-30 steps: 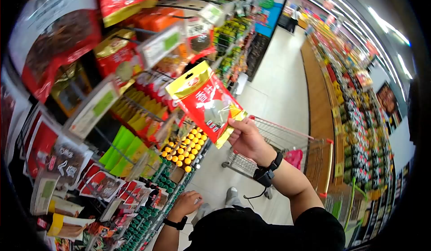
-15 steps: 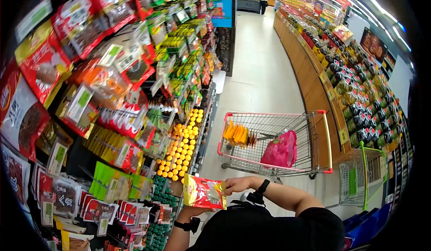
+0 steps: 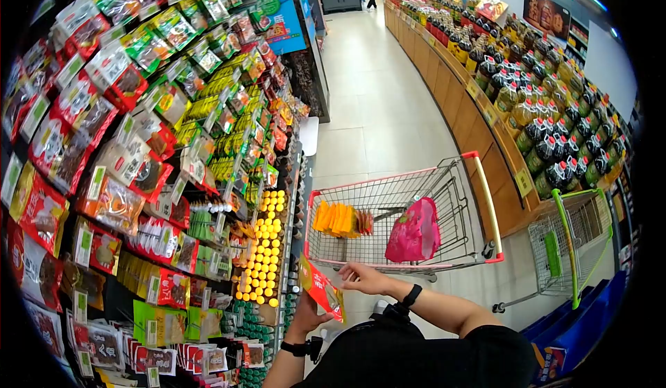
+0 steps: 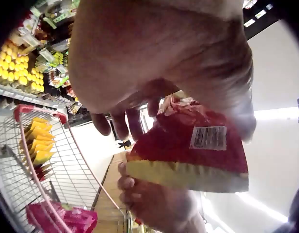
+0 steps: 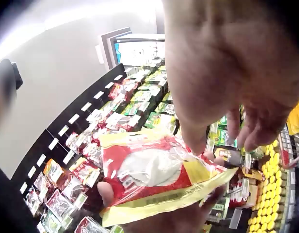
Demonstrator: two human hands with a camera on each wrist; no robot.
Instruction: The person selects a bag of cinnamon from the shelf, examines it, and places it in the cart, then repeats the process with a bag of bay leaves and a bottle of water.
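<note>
A red and yellow snack packet (image 3: pixel 322 292) is held low in front of my body, just behind the shopping cart (image 3: pixel 479 180). My left hand (image 3: pixel 309 313) grips it from below, fingers and thumb curled round it. My right hand (image 3: pixel 357 275) pinches its upper yellow edge. In the left wrist view the packet (image 4: pixel 188 150) shows its back with a white barcode label, my left hand (image 4: pixel 139 58) above it and my right hand (image 4: pixel 149 204) at its yellow edge. In the right wrist view the packet (image 5: pixel 149 174) shows a clear window, with my right hand (image 5: pixel 227 63) over it.
The cart holds orange packets (image 3: pixel 336 218) and a pink bag (image 3: pixel 414 232). Racks of hanging snack packets (image 3: pixel 125 145) and yellow-capped jars (image 3: pixel 262 249) fill the left. Bottles (image 3: pixel 541 131) line a wooden shelf on the right. A green-framed cart (image 3: pixel 572 242) stands at right; the aisle floor (image 3: pixel 374 96) runs ahead.
The packet came down from head height at the rack to waist level. My left hand rose from the shelf edge and took hold of it from below. The view turned towards the cart.
</note>
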